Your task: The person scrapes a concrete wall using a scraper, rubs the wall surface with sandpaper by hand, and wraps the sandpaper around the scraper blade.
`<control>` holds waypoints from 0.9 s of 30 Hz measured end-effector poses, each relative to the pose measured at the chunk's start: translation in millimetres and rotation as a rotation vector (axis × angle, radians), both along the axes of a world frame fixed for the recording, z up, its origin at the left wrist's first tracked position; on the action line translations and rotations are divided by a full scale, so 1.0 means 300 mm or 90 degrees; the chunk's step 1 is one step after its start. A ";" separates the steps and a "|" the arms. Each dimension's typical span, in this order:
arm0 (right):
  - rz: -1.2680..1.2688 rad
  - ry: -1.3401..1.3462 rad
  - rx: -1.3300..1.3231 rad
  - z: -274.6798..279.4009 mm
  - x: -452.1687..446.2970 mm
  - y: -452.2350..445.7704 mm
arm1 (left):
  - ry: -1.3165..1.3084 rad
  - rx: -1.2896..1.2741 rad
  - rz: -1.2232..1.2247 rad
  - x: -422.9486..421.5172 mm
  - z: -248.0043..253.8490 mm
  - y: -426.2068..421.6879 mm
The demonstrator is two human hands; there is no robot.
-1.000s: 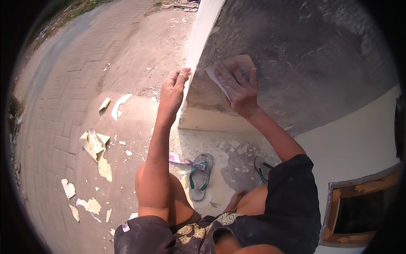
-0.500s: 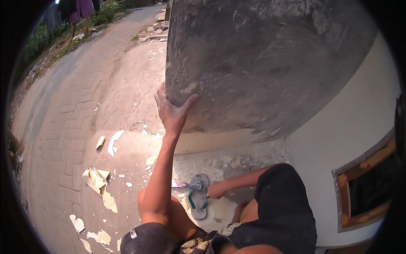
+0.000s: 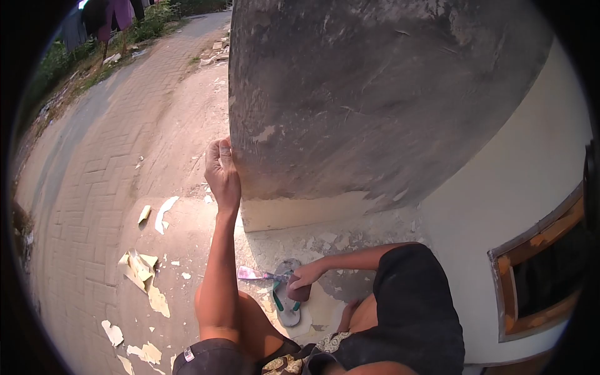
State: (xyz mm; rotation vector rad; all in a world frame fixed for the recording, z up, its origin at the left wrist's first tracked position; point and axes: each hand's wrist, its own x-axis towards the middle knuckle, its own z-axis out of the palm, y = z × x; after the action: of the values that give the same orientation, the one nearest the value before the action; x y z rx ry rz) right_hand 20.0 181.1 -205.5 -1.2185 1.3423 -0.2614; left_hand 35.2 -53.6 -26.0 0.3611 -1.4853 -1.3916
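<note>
My left hand (image 3: 222,172) is at the vertical edge of the grey plastered wall (image 3: 375,106). Its fingers are curled together against that edge, and whatever they might hold is hidden. Low in front of me, my right hand (image 3: 304,279) is closed over a flat scraper (image 3: 255,274). The scraper's pinkish-white end points left, while the other end disappears under the fingers. Beneath this hand lies a grey flip-flop (image 3: 289,317) with green straps, partly covered by the hand and the scraper.
Peeled paint pieces (image 3: 140,270) and smaller flakes litter the ground at left. A brick-paved path (image 3: 81,181) runs along the far left. To my right stand a pale wall (image 3: 475,206) and a wood-framed opening (image 3: 509,294). My bent knees flank the flip-flop.
My left hand has let its thumb off the wall face and curled its fingers at the edge. My right hand has moved left onto the scraper, which sits slightly farther left.
</note>
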 end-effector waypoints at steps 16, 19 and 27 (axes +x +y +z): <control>-0.312 1.169 -0.967 0.797 -0.264 -0.240 | -0.001 0.309 -0.097 0.136 -0.026 -0.079; -0.134 1.058 -0.870 0.591 -0.283 -0.337 | 0.007 0.347 -0.115 0.136 -0.032 -0.078; -0.230 1.159 -0.917 0.657 -0.301 -0.353 | 0.008 0.389 -0.155 0.159 -0.041 -0.093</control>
State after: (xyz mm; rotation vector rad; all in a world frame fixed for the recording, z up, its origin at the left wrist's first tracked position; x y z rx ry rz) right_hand -70.3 75.2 -8.5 -2.6267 3.2243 -0.3928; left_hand 82.9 -81.4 -38.2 0.5576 -1.0895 -2.0355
